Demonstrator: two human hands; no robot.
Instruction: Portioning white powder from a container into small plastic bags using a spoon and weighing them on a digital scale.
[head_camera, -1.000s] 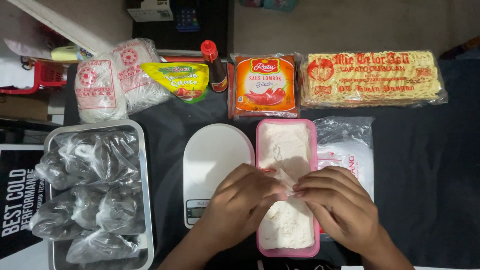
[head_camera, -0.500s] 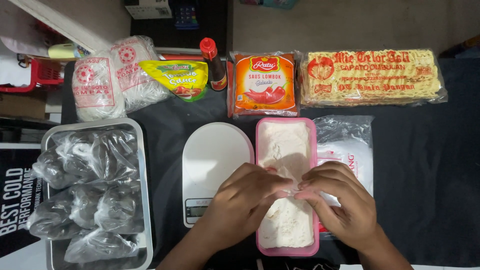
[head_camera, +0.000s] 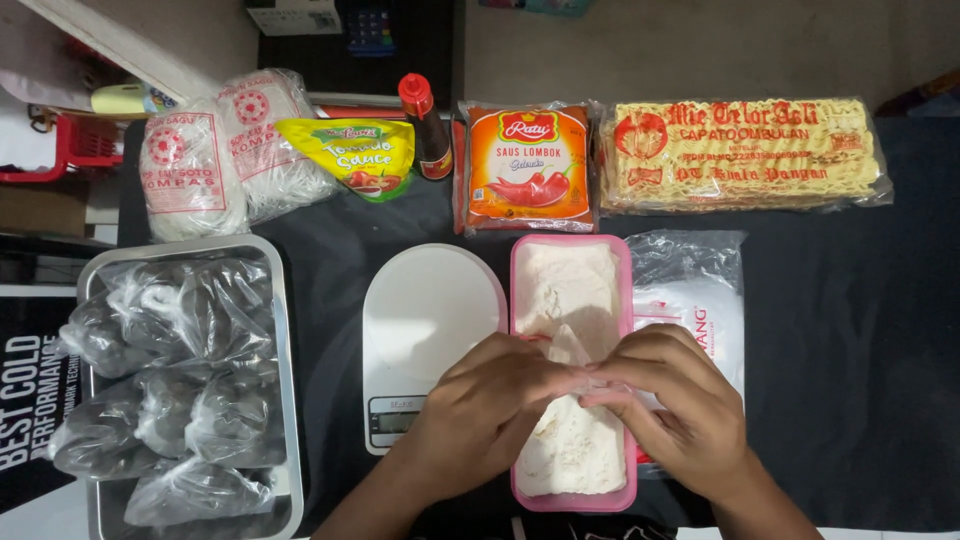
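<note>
A pink rectangular tub (head_camera: 521, 300) full of white flour stands on the black table in front of me. Both hands hover over its middle. My left hand (head_camera: 490, 405) and my right hand (head_camera: 675, 400) pinch a small clear plastic bag (head_camera: 572, 350) between their fingertips, the bag's thin film standing up over the flour. What the bag holds is too small to tell. A white kitchen scale (head_camera: 425, 320) with a small display sits just left of the tub, under my left wrist.
A metal tray (head_camera: 285, 400) at the left holds several knotted clear bags of dark contents. A bag of white powder (head_camera: 700, 300) lies right of the tub. Along the back: two noodle bundles (head_camera: 215, 150), a yellow sauce pouch (head_camera: 350, 155), a red-capped bottle (head_camera: 425, 125), an orange chili-sauce pack (head_camera: 525, 165), a noodle block (head_camera: 740, 150).
My hands have stayed over the tub. The fingers have shifted slightly on the small bag, with the right hand drawn a little to the right.
</note>
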